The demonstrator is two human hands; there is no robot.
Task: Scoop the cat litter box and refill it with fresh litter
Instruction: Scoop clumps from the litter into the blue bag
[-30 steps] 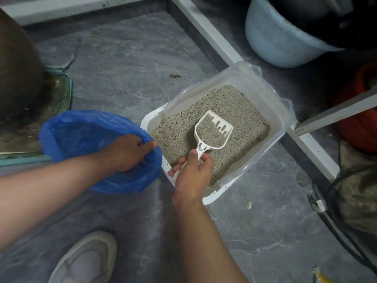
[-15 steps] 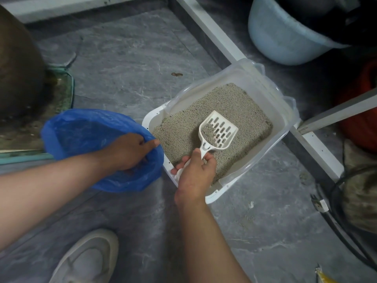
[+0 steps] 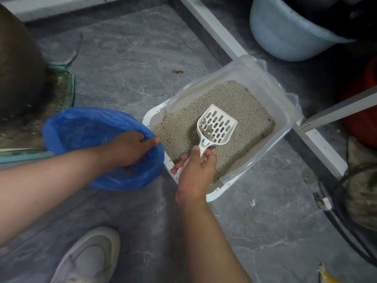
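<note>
Grey stone-look floor (image 3: 126, 64), veined and matte, with a white frame rail (image 3: 216, 31) cutting diagonally across the top. On that floor sits the litter box (image 3: 285, 111): a rectangular tray of cloudy translucent plastic with a white rim, its far corner against the rail.

The right hand (image 3: 195, 172) is over the box's near corner, fingers and thumb curled tight round the handle of the scoop (image 3: 218, 125). That scoop is white hard plastic, a flat shovel shape pierced with rows of oblong slots, held above the litter (image 3: 244, 107) with a few grey clumps caught near its neck. The litter itself is a fine, sandy-beige grain, level across most of the tray, with a darker hollow just under the scoop.

The left hand (image 3: 130, 148) is just left of the box, fingers curled over the rim of the bag (image 3: 85, 127), thumb pointing toward the tray. The bag is thin, crinkly blue plastic, glossy, its mouth open in a round bowl shape, touching the box's left corner.

Further out: a pale shoe (image 3: 89, 260) at the bottom edge, a pale blue tub (image 3: 285, 33) top right behind the rail, a black cable (image 3: 346, 227) looping at right, and a brown rounded pot (image 3: 18, 64) at far left on a grimy green-edged tray (image 3: 69, 92). A small brown scrap (image 3: 177, 72) lies on the floor near the box.
</note>
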